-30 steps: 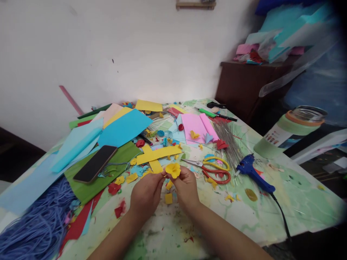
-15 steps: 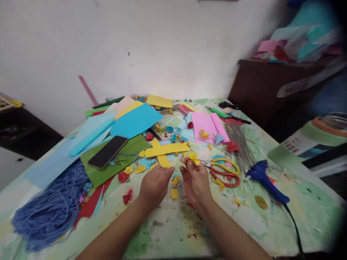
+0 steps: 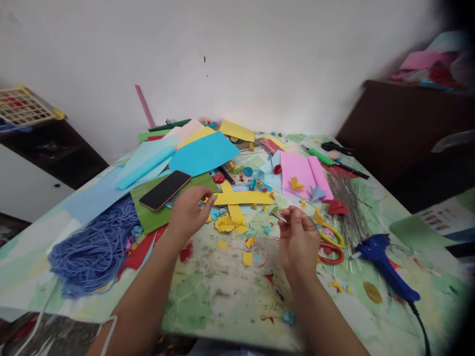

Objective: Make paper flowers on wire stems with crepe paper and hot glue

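Observation:
My left hand [image 3: 188,211] hovers with loosely curled fingers over the edge of the green paper [image 3: 156,217], just right of the black phone [image 3: 165,190] and beside the yellow paper strips [image 3: 241,199]. Nothing shows in it. My right hand [image 3: 297,238] is pinched above the blades of the red-and-yellow scissors [image 3: 330,249]. What it pinches is too thin to make out. A small yellow paper flower [image 3: 225,223] lies on the table between my hands.
Blue, pink [image 3: 297,170] and yellow paper sheets and scraps cover the far table. A bundle of blue yarn [image 3: 94,249] lies at left. Thin wires [image 3: 347,202] and a blue glue gun [image 3: 384,262] with its cord lie at right. A dark cabinet [image 3: 408,123] stands beyond.
The yellow flower has left my fingers and lies on the table. My left hand moved left toward the green paper, my right hand moved right over the scissors. The view swung left.

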Demonstrator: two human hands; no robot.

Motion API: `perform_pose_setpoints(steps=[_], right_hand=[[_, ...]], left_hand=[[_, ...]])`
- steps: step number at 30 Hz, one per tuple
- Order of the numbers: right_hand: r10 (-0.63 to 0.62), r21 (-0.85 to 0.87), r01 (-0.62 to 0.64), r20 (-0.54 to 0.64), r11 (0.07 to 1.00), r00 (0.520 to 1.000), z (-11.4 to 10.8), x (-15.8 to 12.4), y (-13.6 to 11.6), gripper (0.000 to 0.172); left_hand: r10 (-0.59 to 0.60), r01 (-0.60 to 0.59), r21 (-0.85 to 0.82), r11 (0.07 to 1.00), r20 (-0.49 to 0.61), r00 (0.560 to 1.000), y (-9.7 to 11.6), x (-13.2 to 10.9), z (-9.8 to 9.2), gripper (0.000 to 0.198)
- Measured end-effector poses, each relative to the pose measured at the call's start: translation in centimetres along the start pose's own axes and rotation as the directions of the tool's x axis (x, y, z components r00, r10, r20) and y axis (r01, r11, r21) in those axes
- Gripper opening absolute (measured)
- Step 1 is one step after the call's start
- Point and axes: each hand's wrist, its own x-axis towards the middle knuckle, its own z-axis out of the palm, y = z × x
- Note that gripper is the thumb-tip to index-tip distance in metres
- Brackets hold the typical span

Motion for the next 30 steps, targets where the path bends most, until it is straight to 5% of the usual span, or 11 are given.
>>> perform_pose_setpoints(steps=[3,7,18,30], right_hand=[[0.023,0.032,-0.023,-0.014,0.999,1.0,0.0,0.4,-0.3,0.015],[0.014,0.012,-0.014,0.01,1.0,1.0,0.0,0.3,-0.3,0.018],[-0.206,0.001,0.206,-0.014,0.979,0.978,-0.1,0.4,-1.7,0.019],[-0.19,-0.091,0.196,0.071,0.976,0.979,0.1,-0.3,-1.1,0.015]], left_hand=[[-0.101,0.093,0.04,0.995,0.369,0.924,-1.2,0.5,-0.3,0.027],[-0.078,0.069,0.036,0.997,0.568,0.819,-0.7,0.0,1.3,0.03],[-0.074,0.079,0.02,0.997,0.627,0.776,-0.6,-0.4,3.4,0.026],[-0.011,0.053,-0.044,0.998,0.66,0.751,-0.3,-0.9,4.3,0.018]])
